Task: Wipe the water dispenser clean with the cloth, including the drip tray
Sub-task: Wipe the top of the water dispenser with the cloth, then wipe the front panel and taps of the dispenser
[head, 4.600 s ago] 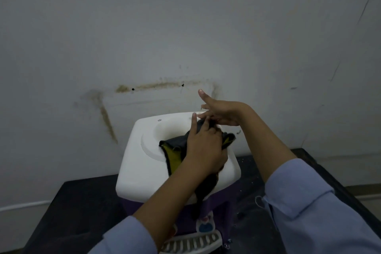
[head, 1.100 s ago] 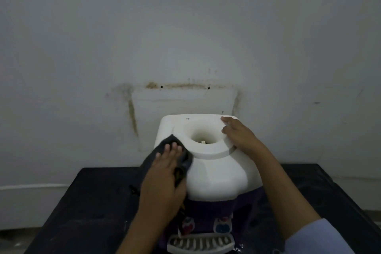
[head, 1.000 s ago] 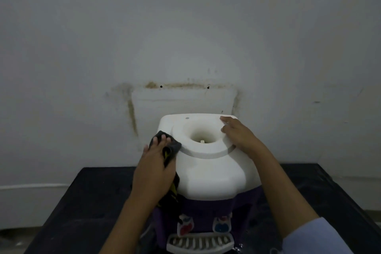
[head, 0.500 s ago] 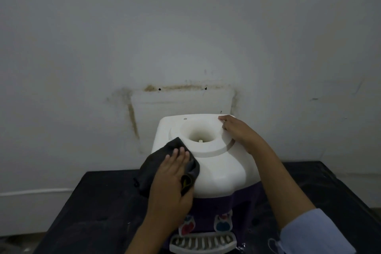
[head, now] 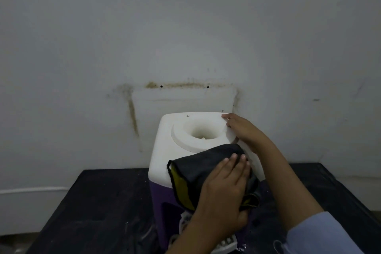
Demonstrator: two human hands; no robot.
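The left hand (head: 223, 189) lies flat, palm down with its fingers (head: 234, 158) stretched out and close together, pressing the cloth (head: 201, 166) against the near right part of the white top of the water dispenser (head: 165, 150); it is not curled around the fabric but spread over it. The cloth is dark grey to black with a yellow underside showing at its folded left edge, and it drapes from the near rim of the round bottle well (head: 203, 132) down over the front edge of the dispenser, its lower right corner hanging bunched beside the wrist. The right hand (head: 242, 130) rests open on the far right corner of the top, fingertips touching the raised ring around the well, with nothing held in it; its forearm runs back to a light blue sleeve (head: 321, 235) at the near right. Below the white top the dispenser's body is purple, and a small part of the pale slotted drip tray (head: 226, 242) shows just under the left forearm, mostly hidden. The dispenser stands on a black table (head: 99, 208), close against a stained grey-white wall (head: 185, 37).
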